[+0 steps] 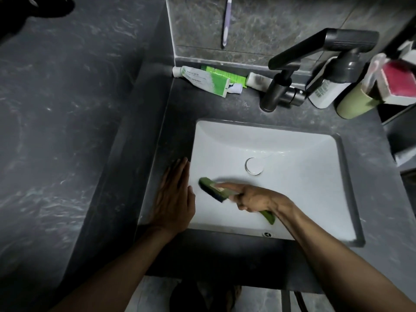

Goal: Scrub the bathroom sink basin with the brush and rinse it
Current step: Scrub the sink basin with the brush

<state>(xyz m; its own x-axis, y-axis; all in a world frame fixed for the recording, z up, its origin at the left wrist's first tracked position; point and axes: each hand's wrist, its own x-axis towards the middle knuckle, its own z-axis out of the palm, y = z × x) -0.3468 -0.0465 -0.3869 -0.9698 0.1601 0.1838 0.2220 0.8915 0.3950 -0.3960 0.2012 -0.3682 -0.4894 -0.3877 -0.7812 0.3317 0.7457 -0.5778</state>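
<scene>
The right hand (256, 199) grips a green brush (216, 189), forefinger along its back to bear down on the white sink basin (292, 176); the left hand (173, 199) lies flat on the dark tabletop (202, 104), bracing; faucet (292, 70) dry, rinse pending.

A home bathroom, shown by its washstand.
A white rectangular ceramic basin (292, 176) is set into a dark grey stone countertop (202, 106), with a matt black angular tap (279, 86) mounted behind it; green-and-white toothpaste tubes (202, 81) are laid along the grey marbled wall tiles (265, 25), against which a pale purple toothbrush (226, 21) is seen.
</scene>
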